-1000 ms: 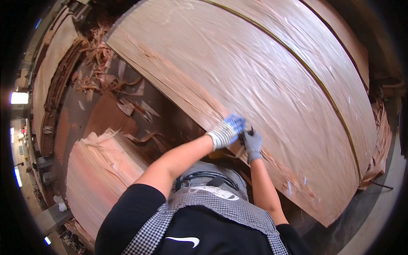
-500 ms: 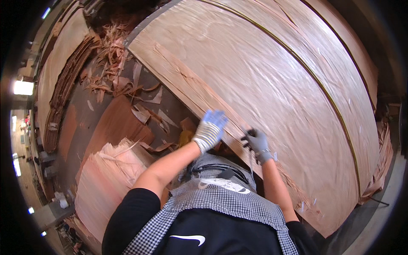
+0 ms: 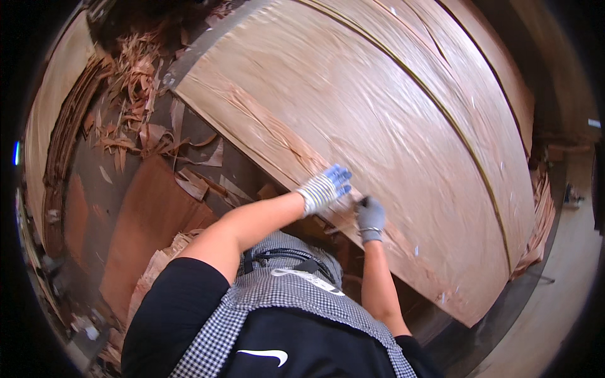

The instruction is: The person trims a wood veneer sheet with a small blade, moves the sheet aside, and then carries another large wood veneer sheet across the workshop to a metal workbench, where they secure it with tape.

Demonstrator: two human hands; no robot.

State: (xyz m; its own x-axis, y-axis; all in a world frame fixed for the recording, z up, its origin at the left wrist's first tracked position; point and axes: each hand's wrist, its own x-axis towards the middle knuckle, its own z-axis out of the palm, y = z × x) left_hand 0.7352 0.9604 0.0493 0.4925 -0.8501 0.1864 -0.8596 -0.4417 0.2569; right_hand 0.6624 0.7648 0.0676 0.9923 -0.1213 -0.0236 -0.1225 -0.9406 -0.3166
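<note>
A large stack of pale wood veneer sheets (image 3: pixel 391 126) spreads in front of me, its top sheet wrinkled and shiny. Along its near edge runs a narrow, rougher reddish veneer strip (image 3: pixel 277 129). My left hand (image 3: pixel 322 190), in a white glove with stripes and blue fingers, lies over this strip with its fingers stretched out. Just to its right, my right hand (image 3: pixel 370 218) wears a grey glove with dark fingertips. Its fingers are curled in at the veneer edge; what they hold is hidden and blurred.
Torn veneer shavings (image 3: pixel 135 88) are heaped on the floor at the far left, beside another veneer stack (image 3: pixel 60 151) with ragged edges. A reddish-brown sheet (image 3: pixel 142 233) lies on the floor nearer me. A dark band (image 3: pixel 441 101) crosses the large stack lengthwise.
My left hand has moved right, closer to my right hand and further over the veneer. The right hand has turned, its fingers now pointing inward. The whole view has shifted slightly.
</note>
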